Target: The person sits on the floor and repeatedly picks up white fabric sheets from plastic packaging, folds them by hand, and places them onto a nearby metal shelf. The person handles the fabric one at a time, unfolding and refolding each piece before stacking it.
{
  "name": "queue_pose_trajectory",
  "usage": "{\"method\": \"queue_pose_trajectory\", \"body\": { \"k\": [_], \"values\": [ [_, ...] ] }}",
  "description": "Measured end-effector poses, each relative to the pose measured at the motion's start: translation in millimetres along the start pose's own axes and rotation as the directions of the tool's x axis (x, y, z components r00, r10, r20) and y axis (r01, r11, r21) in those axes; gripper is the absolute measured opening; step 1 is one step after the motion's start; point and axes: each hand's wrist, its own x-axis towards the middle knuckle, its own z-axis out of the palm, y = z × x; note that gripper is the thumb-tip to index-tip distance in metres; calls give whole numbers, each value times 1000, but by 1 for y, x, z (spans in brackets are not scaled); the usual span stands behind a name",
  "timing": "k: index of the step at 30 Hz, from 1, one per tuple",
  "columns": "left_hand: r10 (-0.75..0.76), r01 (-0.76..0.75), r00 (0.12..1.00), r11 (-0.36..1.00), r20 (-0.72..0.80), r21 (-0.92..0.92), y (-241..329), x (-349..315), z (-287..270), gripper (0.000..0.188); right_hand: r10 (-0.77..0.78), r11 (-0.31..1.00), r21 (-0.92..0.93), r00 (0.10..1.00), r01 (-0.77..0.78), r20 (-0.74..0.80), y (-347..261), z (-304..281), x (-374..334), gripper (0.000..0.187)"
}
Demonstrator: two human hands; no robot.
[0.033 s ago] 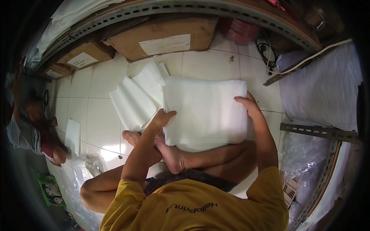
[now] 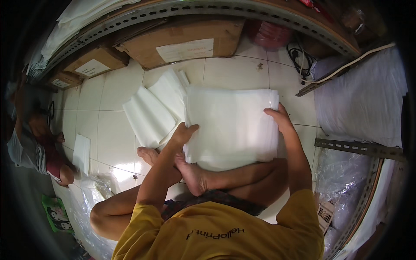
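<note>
A thick stack of thin white sheets [image 2: 232, 125], slightly see-through, is held between my two hands above my crossed legs. My left hand [image 2: 186, 132] closes on its left edge, thumb lying on top and the fingers hidden beneath. At the right edge, my right hand [image 2: 279, 118] grips the stack near its far corner, again with the thumb on top. The sheets' edges are a little uneven on the right side. Touching the stack's left side, folded white sheets [image 2: 149, 117] lie overlapping on the tiled floor.
Cardboard boxes [image 2: 186, 45] stand under a metal shelf [image 2: 173, 12] at the back. A black cable [image 2: 299, 60] and white bundles [image 2: 355, 99] are at the right. Clear plastic [image 2: 93, 203] lies at the left, near another person's knee [image 2: 66, 174].
The stack's left edge has shifted slightly to the right, and its right edges look more spread. Both hands keep nearly the same places.
</note>
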Motion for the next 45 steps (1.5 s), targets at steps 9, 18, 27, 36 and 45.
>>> {"method": "queue_pose_trajectory", "body": {
  "k": [9,18,27,36,45],
  "values": [
    [413,-474,838,874,-357,-103,41,-76,32,37,-583,802,-64,756,594,-297,-82,26,-124,77],
    [471,-540,813,830,-342,-141,13,-42,52,36,-631,765,-161,678,623,-377,-26,41,-88,79],
    [542,-702,641,700,-544,-130,48,-54,69,28,-631,766,-263,609,587,-480,-51,42,-112,49],
    [511,-482,847,854,-143,195,29,-67,71,37,-639,755,-139,672,641,-374,-19,40,-110,78],
    [620,-659,616,744,-486,115,44,-59,85,24,-546,812,-191,602,552,-583,-41,54,-115,47]
  ]
}}
